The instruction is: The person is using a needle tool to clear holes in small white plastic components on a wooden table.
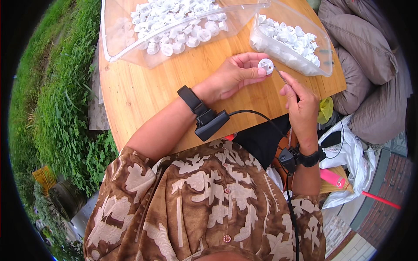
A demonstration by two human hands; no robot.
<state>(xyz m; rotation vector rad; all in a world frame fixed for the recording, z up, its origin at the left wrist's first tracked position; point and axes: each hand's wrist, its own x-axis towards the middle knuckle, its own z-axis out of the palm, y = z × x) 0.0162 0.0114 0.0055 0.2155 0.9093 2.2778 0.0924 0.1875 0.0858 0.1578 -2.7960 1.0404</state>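
Between the thumb and fingers of my left hand (238, 73) is a small round white plastic part (266, 66), its hollow face turned up. My right hand (300, 100) grips a thin, dark, pointed tool (281, 76), whose tip is at the right edge of the part. Whether the tip touches the part is too small to tell. Just beyond my hands, a clear plastic bin (117, 48) holds many similar white parts (178, 26). A smaller clear tub (324, 71) with more white pieces (289, 38) stands to the right of it.
A round-edged wooden table (143, 95) lies under my hands. Black straps with small devices (211, 124) sit on both wrists, joined by a cable. Grey-brown padded cushions (361, 39) and a white sack (348, 152) are at the right. Green plants (61, 100) grow at the left.
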